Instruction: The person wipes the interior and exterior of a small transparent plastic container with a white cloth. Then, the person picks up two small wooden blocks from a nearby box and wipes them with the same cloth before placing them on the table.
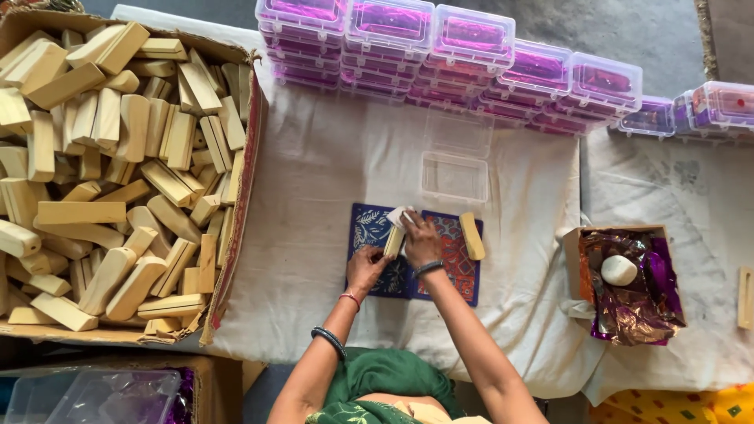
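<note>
Left hand (366,267): closed around the lower end of a wooden block (394,240).
Right hand (420,238): pressed on a white cloth (397,215) over the block.
Underneath: patterned mats (455,263).

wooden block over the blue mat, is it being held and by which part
Yes. The left hand grips the wooden block at its lower end; the right hand covers its upper end.

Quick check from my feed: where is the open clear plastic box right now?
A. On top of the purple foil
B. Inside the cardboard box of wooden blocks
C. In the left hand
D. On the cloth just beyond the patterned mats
D: the open clear box sits on the white cloth, just past the patterned mats, in front of the stacked boxes.
</note>
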